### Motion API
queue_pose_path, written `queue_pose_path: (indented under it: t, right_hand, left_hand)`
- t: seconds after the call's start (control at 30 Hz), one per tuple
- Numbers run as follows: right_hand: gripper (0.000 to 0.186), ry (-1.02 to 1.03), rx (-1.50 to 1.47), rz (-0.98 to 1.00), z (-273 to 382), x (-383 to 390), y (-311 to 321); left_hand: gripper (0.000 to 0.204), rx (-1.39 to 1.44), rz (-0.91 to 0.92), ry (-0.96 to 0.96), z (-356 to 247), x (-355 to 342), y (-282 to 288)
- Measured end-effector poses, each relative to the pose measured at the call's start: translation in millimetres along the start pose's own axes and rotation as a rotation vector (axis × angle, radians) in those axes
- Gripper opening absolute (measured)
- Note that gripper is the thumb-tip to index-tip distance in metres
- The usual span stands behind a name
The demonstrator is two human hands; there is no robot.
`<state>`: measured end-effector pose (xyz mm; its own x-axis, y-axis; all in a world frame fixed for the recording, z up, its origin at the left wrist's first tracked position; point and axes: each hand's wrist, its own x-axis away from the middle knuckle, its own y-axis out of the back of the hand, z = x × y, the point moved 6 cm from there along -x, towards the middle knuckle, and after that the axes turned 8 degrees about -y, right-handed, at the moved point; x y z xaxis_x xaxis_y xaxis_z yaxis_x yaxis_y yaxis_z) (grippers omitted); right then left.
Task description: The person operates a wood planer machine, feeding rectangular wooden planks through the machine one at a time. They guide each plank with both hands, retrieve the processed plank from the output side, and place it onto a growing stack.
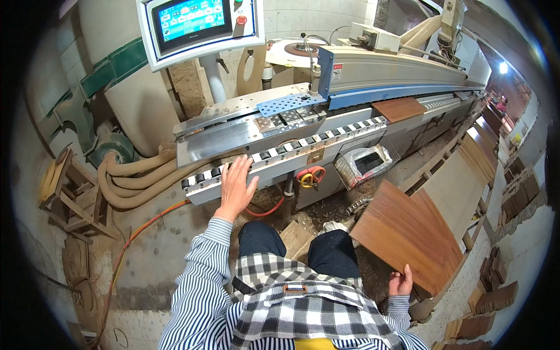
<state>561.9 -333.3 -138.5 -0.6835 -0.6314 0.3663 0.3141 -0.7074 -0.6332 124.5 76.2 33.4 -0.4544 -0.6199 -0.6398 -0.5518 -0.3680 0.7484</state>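
My left hand (235, 185) lies on the near end of a rail of small black-and-white rollers (303, 143), fingers stretched out and holding nothing. The rail runs along the front of a long machine with a blue guard (385, 96). At the lower right, my right hand (401, 282) grips the near edge of a brown wood-grain panel (408, 236), its fingers curled and partly hidden. That panel sits at an angle by other flat boards (458, 195). Farther along the machine, another brown panel (399, 109) lies on the feed line.
A lit control screen (189, 20) stands at the upper left. Thick dust hoses (125, 181) and a wooden stand (79, 195) are at the left. A lined wire basket (366, 163) and red-handled tool (310, 176) hang below the rail. Board offcuts (496, 297) lie at the right.
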Motion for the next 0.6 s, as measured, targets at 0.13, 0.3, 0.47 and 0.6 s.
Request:
queue_pose_path:
  t: [0.13,0.3,0.47,0.6]
  right_hand:
    - [0.016,-0.091,-0.012,0.203,-20.0,-4.6,-81.5]
    - [0.017,-0.274,0.095,0.474,-63.6,-13.0,-206.3]
    - [0.013,-0.468,0.178,0.634,-126.9,-16.8,-316.9]
    - [0.012,-0.621,0.21,0.788,-173.0,-11.6,-381.0]
  left_hand:
    - [0.062,0.166,0.034,-0.001,-31.6,26.1,26.4]
    - [0.073,0.322,0.067,-0.132,-87.5,49.6,64.9]
    - [0.071,0.142,0.097,-0.06,-77.2,71.4,78.0]
    - [0.059,-0.016,0.005,0.052,-42.2,83.3,90.3]
